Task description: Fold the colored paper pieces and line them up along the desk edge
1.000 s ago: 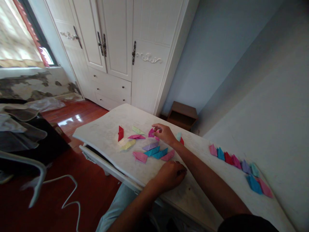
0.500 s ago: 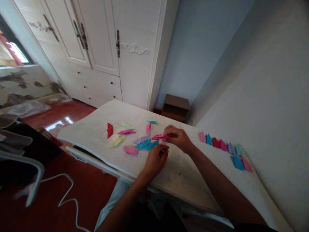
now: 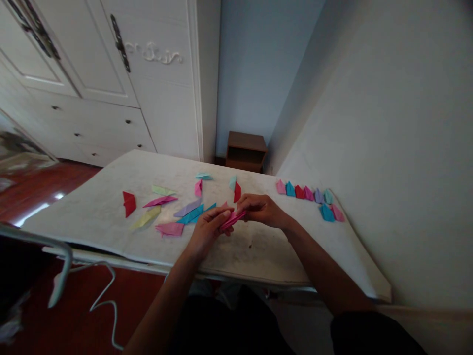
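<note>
Between my two hands, above the near middle of the table, is a folded pink paper piece (image 3: 232, 220). My left hand (image 3: 209, 228) pinches its left end between thumb and fingers. Its right end is gripped by the fingertips of my right hand (image 3: 264, 209). Just left of my hands lie a blue folded paper (image 3: 191, 214), a lilac one (image 3: 187, 207) and a pink one (image 3: 170, 229). A red folded paper (image 3: 237, 192) and a pale teal one (image 3: 232, 182) lie just beyond my right fingers.
The white table (image 3: 281, 261) holds more folded papers at left, among them a red one (image 3: 129, 203) and a yellow one (image 3: 148, 218). A row of coloured folded papers (image 3: 299, 192) stands at right near the wall. Behind are a white wardrobe (image 3: 166, 98) and a brown nightstand (image 3: 246, 143).
My left hand has come up and taken hold of the pink paper, which only my right hand held before. The view has swung right, bringing the red and teal papers beyond my right hand into sight.
</note>
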`<state>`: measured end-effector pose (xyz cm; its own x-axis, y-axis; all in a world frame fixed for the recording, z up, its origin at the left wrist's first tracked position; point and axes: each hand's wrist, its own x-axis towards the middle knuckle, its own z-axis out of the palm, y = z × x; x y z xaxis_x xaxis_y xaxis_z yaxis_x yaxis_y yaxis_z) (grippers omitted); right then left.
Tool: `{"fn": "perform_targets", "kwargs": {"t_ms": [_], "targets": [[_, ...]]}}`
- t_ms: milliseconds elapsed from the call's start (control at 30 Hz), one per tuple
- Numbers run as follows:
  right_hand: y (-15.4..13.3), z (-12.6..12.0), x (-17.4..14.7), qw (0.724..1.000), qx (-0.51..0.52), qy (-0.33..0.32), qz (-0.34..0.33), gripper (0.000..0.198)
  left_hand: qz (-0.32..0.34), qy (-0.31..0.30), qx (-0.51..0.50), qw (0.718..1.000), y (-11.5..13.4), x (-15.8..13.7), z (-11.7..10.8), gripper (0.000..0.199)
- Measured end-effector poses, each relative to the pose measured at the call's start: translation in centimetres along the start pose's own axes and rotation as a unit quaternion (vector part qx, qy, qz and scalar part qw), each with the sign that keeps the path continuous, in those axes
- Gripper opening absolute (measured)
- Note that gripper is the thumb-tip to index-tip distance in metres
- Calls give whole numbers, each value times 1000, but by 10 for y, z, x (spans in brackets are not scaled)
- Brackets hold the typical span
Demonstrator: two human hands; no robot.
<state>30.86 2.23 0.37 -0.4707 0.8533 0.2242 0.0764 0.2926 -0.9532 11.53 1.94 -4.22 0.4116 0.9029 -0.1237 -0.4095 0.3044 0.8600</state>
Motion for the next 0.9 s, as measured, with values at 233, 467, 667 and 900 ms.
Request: {"fn": "perform_targets", "kwargs": {"t_ms": [233, 467, 667, 900], "targets": [[19, 3, -15, 986, 135, 77, 59, 45, 50, 45, 24, 997, -8, 5, 0, 32], [34, 11, -16, 985, 123, 43, 114, 32, 83, 65, 97, 990, -8, 4, 2, 33], [39, 0, -15, 974, 124, 149, 119, 29, 102, 73, 171, 977, -9, 4, 1, 33], [29, -26, -37, 960, 81, 246, 103, 27, 123, 63, 334, 932, -11, 7, -2, 34]]}}
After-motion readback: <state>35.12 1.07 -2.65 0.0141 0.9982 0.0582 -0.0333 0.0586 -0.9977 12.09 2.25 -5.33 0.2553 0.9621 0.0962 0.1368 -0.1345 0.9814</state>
